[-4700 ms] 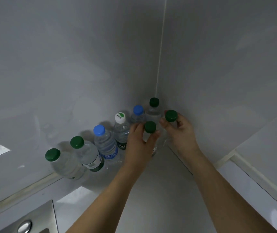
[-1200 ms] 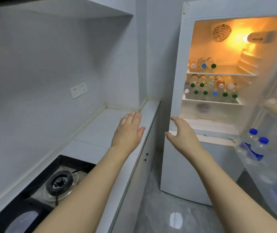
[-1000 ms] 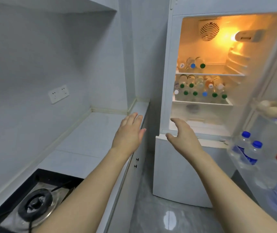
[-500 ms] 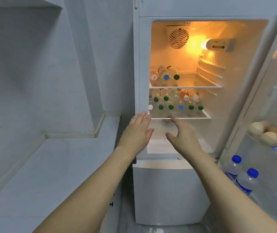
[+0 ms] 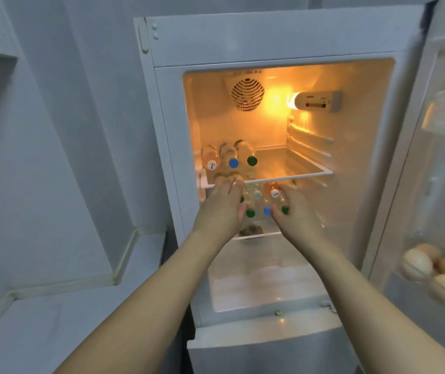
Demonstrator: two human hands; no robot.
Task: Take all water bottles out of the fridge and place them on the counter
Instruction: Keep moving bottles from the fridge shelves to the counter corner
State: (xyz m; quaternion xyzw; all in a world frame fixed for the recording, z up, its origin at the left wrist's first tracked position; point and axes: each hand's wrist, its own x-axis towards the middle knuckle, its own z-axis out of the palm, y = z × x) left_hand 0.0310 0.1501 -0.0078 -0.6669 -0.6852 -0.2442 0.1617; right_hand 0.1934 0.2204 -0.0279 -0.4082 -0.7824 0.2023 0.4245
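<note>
Forearms low in the frame, reaching up toward centre. Left hand point(image 5: 222, 209) and right hand point(image 5: 295, 211) side by side at the open fridge point(image 5: 283, 41), fingers loosely extended in front of the lower bottles point(image 5: 257, 203) lying on the lower shelf point(image 5: 256, 235); whether either grips one, cannot tell. Pale table point(image 5: 40, 327) at lower left. Eggs point(image 5: 431, 273) in the door rack at right edge. Farther in, three upper bottles point(image 5: 233, 156) lying caps outward on the upper shelf point(image 5: 296, 175). At back, round fan grille point(image 5: 247, 93) and glowing lamp point(image 5: 315, 101).
</note>
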